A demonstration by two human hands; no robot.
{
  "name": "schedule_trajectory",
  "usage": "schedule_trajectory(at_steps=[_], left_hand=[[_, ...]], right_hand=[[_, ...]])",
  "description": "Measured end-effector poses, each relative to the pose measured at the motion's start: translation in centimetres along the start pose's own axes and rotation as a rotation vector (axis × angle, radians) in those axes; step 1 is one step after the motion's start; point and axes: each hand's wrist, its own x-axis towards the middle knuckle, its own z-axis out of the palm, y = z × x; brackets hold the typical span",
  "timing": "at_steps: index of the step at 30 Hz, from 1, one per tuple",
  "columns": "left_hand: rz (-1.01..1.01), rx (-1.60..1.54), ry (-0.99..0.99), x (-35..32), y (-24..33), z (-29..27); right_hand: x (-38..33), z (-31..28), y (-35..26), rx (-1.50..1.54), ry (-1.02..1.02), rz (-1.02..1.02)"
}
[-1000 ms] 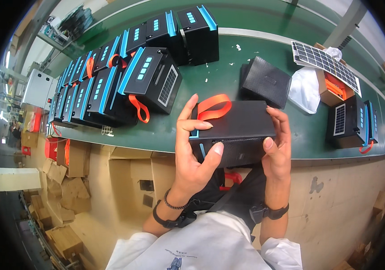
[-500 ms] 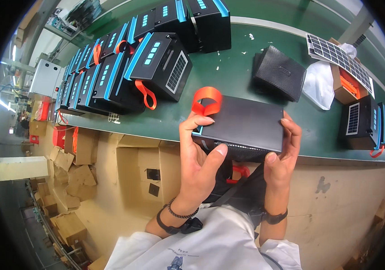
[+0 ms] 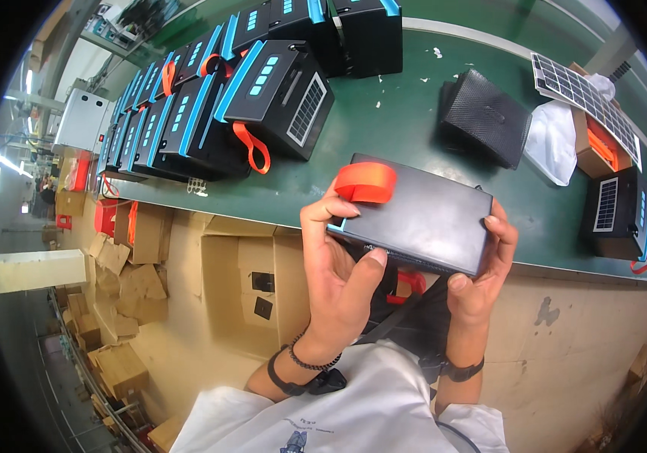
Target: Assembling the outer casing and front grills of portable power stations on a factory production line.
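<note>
Between my two hands, over the table's near edge, is a black box (image 3: 421, 215) with blue trim at its left end. A broad smooth face points up, and an orange ribbon loop (image 3: 372, 183) stands out from the left end. My left hand (image 3: 338, 275) grips that end, its thumb along the near side and a finger by the loop. At the other end, my right hand (image 3: 482, 275) closes round the corner, thumb below and fingers on the right side. The underside is hidden. Left of it stands a similar box (image 3: 263, 94) with a small solar panel on its side.
Rows of similar boxes (image 3: 180, 124) fill the table's left side. Dark textured panels (image 3: 487, 117), a white bag (image 3: 551, 143), a large solar panel (image 3: 588, 102) and a carton (image 3: 591, 166) are on the right, near more boxes (image 3: 616, 219). An open cardboard box (image 3: 221, 302) stands below.
The box has turned clockwise, its right end coming nearer to me, and its top face tilts more into view. Both hands keep hold. The whole view has shifted slightly.
</note>
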Motion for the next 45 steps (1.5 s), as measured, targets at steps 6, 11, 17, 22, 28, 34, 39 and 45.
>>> schedule_trajectory(at_steps=[6,11,17,22,28,34,39,45], left_hand=[[-0.041,-0.112,-0.077,2.2,-0.1,-2.1],[-0.026,-0.044,-0.446,6.3,-1.2,-4.8],[-0.074,-0.106,-0.492,6.8,-1.8,-4.1],[-0.067,-0.148,-0.467,6.5,-1.5,-3.4],[-0.036,-0.130,-0.437,5.8,-1.2,-3.0],[-0.024,-0.088,-0.438,5.7,-1.3,-3.1],[0.051,-0.063,-0.451,5.6,-1.3,-3.1],[0.105,0.003,-0.527,6.1,-1.0,-3.4]], right_hand=[[0.4,-0.5,-0.2,-0.084,-0.007,0.008],[0.7,-0.4,-0.9,-0.039,-0.021,0.041],[1.1,-0.1,-1.2,-0.102,0.046,0.083],[1.5,0.1,-1.5,-0.101,0.050,0.091],[1.7,0.0,-2.1,-0.103,0.024,0.125],[1.7,0.3,-2.4,-0.099,0.029,0.133],[1.4,0.0,-1.9,-0.108,0.006,0.090],[1.5,0.6,-2.4,-0.080,0.027,0.110]])
